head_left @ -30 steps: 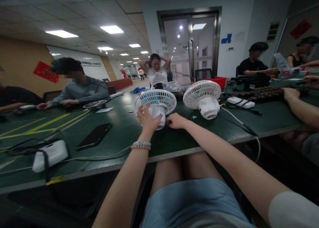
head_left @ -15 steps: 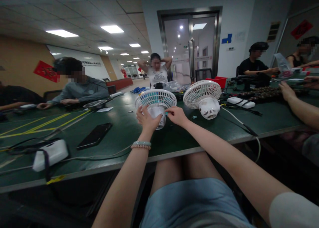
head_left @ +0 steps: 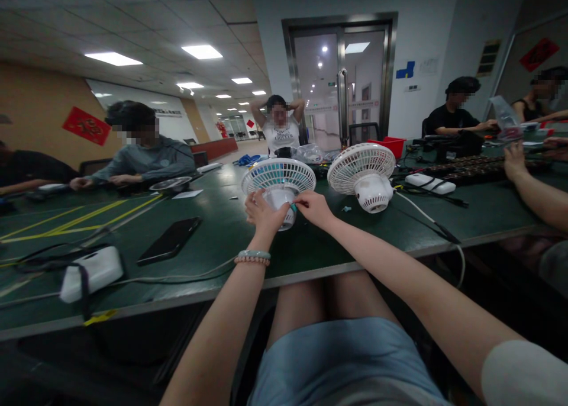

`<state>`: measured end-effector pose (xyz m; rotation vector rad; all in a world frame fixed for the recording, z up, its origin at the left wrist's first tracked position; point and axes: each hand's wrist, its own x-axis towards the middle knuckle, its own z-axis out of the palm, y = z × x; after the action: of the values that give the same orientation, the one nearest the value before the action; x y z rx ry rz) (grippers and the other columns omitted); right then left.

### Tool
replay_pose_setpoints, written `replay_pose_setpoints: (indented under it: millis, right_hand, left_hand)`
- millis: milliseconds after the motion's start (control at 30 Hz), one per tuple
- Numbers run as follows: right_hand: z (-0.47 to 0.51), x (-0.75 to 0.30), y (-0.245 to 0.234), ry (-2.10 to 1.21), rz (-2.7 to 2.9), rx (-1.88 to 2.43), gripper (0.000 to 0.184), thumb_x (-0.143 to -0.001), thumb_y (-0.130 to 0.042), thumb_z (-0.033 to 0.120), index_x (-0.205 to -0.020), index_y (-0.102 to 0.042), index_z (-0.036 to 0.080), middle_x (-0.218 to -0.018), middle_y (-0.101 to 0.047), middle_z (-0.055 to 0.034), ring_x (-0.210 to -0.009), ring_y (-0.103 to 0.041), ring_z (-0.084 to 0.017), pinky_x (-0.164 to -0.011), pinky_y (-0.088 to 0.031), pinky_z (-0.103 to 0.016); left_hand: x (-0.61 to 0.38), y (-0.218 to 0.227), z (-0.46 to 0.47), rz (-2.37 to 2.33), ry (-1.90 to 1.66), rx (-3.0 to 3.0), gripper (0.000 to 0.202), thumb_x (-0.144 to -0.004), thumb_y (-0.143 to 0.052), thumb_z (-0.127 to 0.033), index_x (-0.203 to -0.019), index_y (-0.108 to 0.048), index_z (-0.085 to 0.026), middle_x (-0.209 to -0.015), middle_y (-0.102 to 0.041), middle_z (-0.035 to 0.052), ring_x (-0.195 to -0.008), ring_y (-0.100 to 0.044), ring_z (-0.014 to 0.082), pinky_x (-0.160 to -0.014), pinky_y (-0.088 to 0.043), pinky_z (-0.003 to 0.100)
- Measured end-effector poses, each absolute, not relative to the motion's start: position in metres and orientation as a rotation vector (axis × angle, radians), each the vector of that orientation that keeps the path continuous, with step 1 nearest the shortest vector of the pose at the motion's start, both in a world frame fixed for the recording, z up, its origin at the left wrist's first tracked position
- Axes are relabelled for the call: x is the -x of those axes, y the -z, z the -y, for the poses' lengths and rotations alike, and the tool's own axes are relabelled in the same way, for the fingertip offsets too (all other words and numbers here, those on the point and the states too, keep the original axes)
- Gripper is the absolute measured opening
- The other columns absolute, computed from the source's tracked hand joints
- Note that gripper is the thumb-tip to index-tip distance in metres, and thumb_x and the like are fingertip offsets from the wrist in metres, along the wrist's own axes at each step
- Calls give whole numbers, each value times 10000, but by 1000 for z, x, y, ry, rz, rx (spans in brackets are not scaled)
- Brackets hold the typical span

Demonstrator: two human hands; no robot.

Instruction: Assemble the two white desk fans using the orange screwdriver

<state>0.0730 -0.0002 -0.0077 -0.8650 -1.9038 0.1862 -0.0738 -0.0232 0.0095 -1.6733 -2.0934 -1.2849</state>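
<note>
Nearest, light blue shorts (head_left: 310, 358) showed below the front edge of a dark green table (head_left: 222, 222). A pale green bangle (head_left: 252, 254) and a beaded bracelet (head_left: 252, 261) circled the left wrist. Toward the table's left end lay a white box (head_left: 92, 274) with cords about it, and beyond that a black smartphone (head_left: 169, 241). The left hand (head_left: 266, 215) held a white fan head (head_left: 279, 195) near the table's front, its fingers spread around the motor housing, the round guard turned away from the person. At the housing's right side, the right hand (head_left: 314, 208) had its fingers pinched narrowly on a small teal piece (head_left: 293, 206); whether that piece was seated in the housing could not be told. A small pale blue piece (head_left: 347, 209) lay to the right, near a second white fan (head_left: 371, 188) tilted on the table. A white power strip (head_left: 430, 183) lay right of it. Farther back stood a red bin (head_left: 391, 147), and across the table a person in a white printed T-shirt (head_left: 283, 136) had both arms raised, before a glass double door (head_left: 319, 74).
</note>
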Motion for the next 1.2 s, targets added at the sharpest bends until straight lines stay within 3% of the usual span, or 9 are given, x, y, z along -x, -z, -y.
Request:
replay_pose_setpoints:
  millis: [333,633,833,1000,1200]
  right_hand:
    - [-3,-69,13,-62,1922,738,180,-760,-510,69,-809,-661,152,-854,-639,-68,-857,-573,-175,-822,-439,-293]
    - [2,-73,11,-32,1950,622,189,-777,-513,81,-858,-669,151,-865,-627,-67,-845,-571,-160,-813,-437,-281]
    - [3,-69,9,-121,1926,659,26,-732,-617,147,-729,-642,152,-735,-602,-24,-708,-546,-132,-701,-432,-248]
    - [-4,-72,12,-175,1836,735,48,-728,-608,178,-682,-617,169,-723,-623,-11,-689,-554,-130,-680,-430,-243]
    - [-8,-74,14,-273,1674,844,76,-746,-587,217,-684,-603,176,-721,-642,-4,-687,-574,-135,-686,-433,-249]
  left_hand:
    - [75,-4,19,2061,1283,1651,765,-637,-639,-466,-1283,-296,-239,-1329,-288,138,-1260,-311,334,-968,-334,535]
    - [75,-6,21,2061,1327,1669,741,-635,-646,-453,-1267,-320,-244,-1310,-305,130,-1257,-322,326,-982,-330,526]
    - [75,-6,22,2054,1340,1690,733,-629,-656,-438,-1257,-323,-255,-1316,-306,125,-1265,-311,327,-985,-324,534]
    - [75,-7,23,2046,1352,1697,705,-635,-657,-434,-1246,-352,-258,-1304,-308,125,-1258,-311,330,-977,-324,547]
    - [76,-6,25,1816,1301,1796,363,-671,-647,-379,-1016,-609,-273,-1229,-363,80,-1186,-372,319,-974,-330,509]
